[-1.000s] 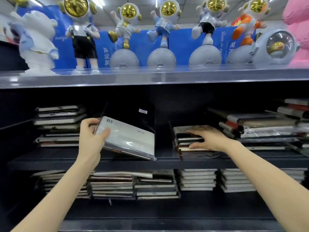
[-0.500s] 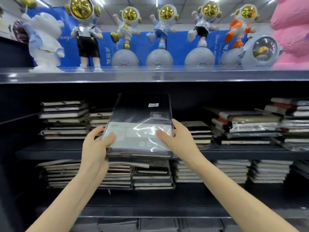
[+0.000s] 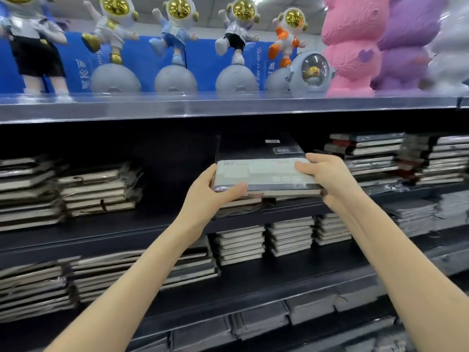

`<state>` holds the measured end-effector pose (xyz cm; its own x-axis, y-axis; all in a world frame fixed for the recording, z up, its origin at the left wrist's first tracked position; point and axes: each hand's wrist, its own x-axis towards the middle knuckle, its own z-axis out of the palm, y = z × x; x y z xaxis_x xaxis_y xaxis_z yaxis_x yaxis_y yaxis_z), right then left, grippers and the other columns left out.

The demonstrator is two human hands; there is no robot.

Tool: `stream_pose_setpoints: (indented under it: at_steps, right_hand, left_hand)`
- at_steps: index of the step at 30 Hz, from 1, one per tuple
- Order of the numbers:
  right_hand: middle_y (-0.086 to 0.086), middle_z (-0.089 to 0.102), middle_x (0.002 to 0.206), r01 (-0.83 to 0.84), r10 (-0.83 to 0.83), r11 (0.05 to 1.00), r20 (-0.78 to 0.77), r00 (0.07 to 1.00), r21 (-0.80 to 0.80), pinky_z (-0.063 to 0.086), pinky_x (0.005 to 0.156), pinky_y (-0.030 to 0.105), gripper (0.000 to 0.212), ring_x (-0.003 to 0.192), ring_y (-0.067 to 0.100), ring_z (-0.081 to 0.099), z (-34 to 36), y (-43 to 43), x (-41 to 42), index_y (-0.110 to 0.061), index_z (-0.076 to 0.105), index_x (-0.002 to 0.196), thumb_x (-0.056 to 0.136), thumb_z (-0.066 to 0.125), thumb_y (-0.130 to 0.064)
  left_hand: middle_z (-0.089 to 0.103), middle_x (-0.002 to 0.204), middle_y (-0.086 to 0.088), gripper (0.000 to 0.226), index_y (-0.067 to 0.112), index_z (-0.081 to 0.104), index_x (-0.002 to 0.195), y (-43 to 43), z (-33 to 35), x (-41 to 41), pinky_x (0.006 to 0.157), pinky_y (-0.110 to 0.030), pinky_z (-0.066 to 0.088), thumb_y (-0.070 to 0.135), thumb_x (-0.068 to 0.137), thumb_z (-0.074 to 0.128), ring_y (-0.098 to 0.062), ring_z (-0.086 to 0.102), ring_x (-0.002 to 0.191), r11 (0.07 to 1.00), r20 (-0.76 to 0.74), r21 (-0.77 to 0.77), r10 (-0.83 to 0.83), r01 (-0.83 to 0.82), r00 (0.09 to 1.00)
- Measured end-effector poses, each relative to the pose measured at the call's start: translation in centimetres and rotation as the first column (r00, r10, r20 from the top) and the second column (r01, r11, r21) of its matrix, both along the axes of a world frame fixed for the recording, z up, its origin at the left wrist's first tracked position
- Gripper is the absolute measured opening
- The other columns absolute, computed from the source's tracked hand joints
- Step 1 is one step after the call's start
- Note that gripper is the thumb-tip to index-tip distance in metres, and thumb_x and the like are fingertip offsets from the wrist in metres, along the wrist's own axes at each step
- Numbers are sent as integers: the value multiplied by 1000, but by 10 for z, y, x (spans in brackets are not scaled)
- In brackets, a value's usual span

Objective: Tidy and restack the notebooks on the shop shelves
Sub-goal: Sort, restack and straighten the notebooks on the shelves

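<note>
A plastic-wrapped black notebook with a pale grey B5 band [image 3: 264, 171] lies almost flat over the low stack [image 3: 251, 200] in the middle of the upper notebook shelf [image 3: 152, 226]. My left hand [image 3: 210, 196] grips its near left corner, thumb under the front edge. My right hand [image 3: 327, 176] grips its right end, fingers over the top. More notebook stacks sit on the same shelf at the left [image 3: 99, 189] and right [image 3: 373, 156].
Above, a clear-fronted shelf [image 3: 228, 105] carries astronaut figures [image 3: 177, 47] and pink [image 3: 350, 41] and purple [image 3: 406, 41] block bears. Below, a lower shelf holds several notebook stacks [image 3: 241, 243], and a bottom row of flat dark packs [image 3: 258, 318].
My right hand left the stack and took the notebook's right end. Both hands brought the notebook from tilted in front of the shelf to nearly flat over the middle stack. The view shifted left.
</note>
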<state>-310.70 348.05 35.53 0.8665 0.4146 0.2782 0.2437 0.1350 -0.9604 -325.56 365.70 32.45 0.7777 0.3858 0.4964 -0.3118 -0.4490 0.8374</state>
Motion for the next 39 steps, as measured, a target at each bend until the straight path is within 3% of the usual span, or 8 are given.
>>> stream_pose_setpoints:
  at_steps: [3, 8, 11, 14, 18, 20, 29, 39]
  right_hand:
    - [7, 53, 137, 62, -61, 998, -48, 997, 9, 38, 101, 33, 57, 122, 24, 52, 12, -14, 36, -1, 48, 136, 84, 70, -11]
    - [16, 65, 86, 32, -37, 997, -70, 997, -72, 52, 48, 23, 29, 57, 19, 62, 31, -26, 93, 1, 64, 109, 82, 70, -6]
    - [10, 66, 101, -13, -2, 977, -69, 998, -211, 56, 68, 29, 42, 80, 19, 67, 33, -32, 126, 3, 64, 113, 81, 74, -22]
    - [8, 62, 119, 153, -34, 889, 270, 962, -432, 50, 69, 19, 49, 89, 9, 67, 25, -45, 135, -3, 58, 124, 88, 67, -35]
    - [-3, 61, 128, 557, 25, 750, 857, 515, -357, 42, 89, 28, 45, 119, 17, 54, 4, -55, 128, -27, 65, 122, 86, 59, -54]
    - [-8, 61, 127, 551, 158, 733, 887, 433, -399, 41, 85, 27, 39, 116, 14, 54, -1, -50, 139, -33, 65, 121, 88, 55, -54]
    - [-7, 66, 122, 477, 143, 759, 829, 541, -443, 39, 75, 25, 32, 112, 17, 58, -4, -31, 193, -32, 61, 126, 96, 50, -38]
    - [8, 73, 94, 587, -36, 805, 978, 203, -93, 49, 72, 39, 33, 81, 33, 67, -20, -15, 185, -13, 70, 111, 91, 53, -32]
  left_hand:
    - [67, 110, 18, 42, 29, 62, 117, -11, 6, 35, 88, -19, 45, 42, 78, 72, 2, 61, 102, 997, -23, 70, 36, -34, 999]
    - [62, 121, 16, 83, 21, 58, 125, -23, 14, 100, 94, -27, 44, 73, 61, 66, -6, 57, 111, 990, -92, 85, 125, -117, 988]
    - [51, 123, 14, 83, 12, 48, 135, -35, 10, 130, 92, -24, 37, 67, 74, 62, -11, 51, 114, 961, -172, 162, 253, -226, 952]
    - [53, 105, 5, 73, 10, 56, 122, -45, 10, 146, 81, -23, 35, 67, 77, 56, -14, 51, 98, 814, -91, 381, 506, -439, 858]
    - [52, 121, -12, 77, 8, 54, 123, -47, 6, 168, 92, -30, 38, 70, 77, 52, -25, 49, 113, 702, 7, 456, 611, -546, 792]
    - [48, 133, -12, 77, 10, 45, 134, -50, 4, 179, 99, -33, 36, 66, 81, 50, -26, 45, 123, 744, -16, 442, 564, -500, 826]
    - [24, 156, -5, 75, 15, 19, 150, -44, -1, 212, 111, -29, 24, 54, 92, 45, -19, 23, 142, 838, -148, 453, 408, -305, 901]
    - [22, 157, 1, 75, 23, 12, 151, -29, -2, 190, 105, -22, 24, 52, 91, 47, -15, 24, 142, 911, -149, 290, 345, -292, 927]
